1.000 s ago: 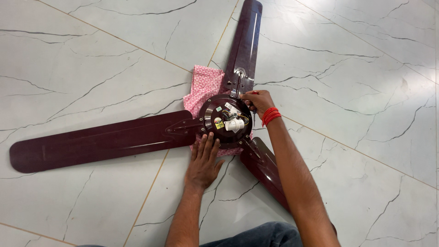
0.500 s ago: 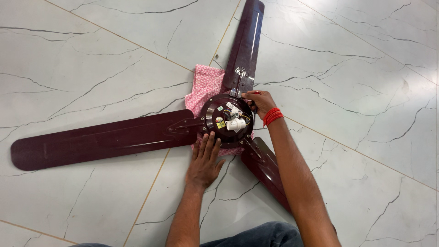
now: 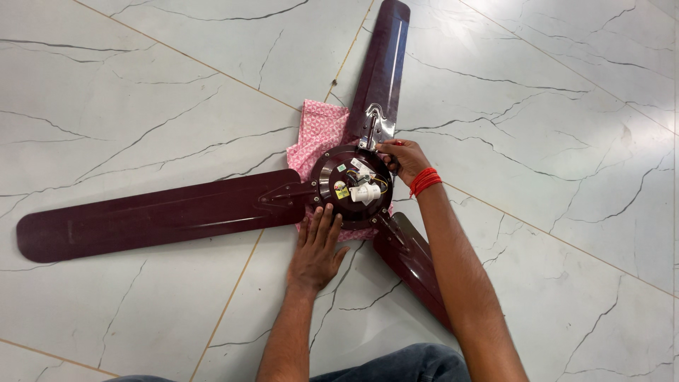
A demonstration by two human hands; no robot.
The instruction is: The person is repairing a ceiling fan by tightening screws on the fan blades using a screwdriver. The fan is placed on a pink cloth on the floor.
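A maroon three-blade ceiling fan lies on the marble floor, its round motor hub (image 3: 332, 178) facing up with a white capacitor (image 3: 366, 193) and coloured wires on it. My left hand (image 3: 316, 249) lies flat on the floor, fingers spread, fingertips touching the hub's near edge. My right hand (image 3: 402, 158) is closed at the hub's far right rim, beside the metal bracket (image 3: 373, 127) of the upper blade (image 3: 382, 60). It seems to pinch a small part, which the fingers hide. A red thread band (image 3: 424, 181) circles that wrist.
A pink patterned cloth (image 3: 320, 136) lies under the hub. The long left blade (image 3: 155, 212) reaches toward the left; the third blade (image 3: 414, 263) runs toward my knee under my right forearm. Blue denim (image 3: 396, 364) shows at the bottom edge. White veined floor tiles (image 3: 566, 106) surround everything.
My right hand has shifted slightly along the hub's far rim by the blade bracket. The left hand stays pressed at the near edge, and the fan has not moved.
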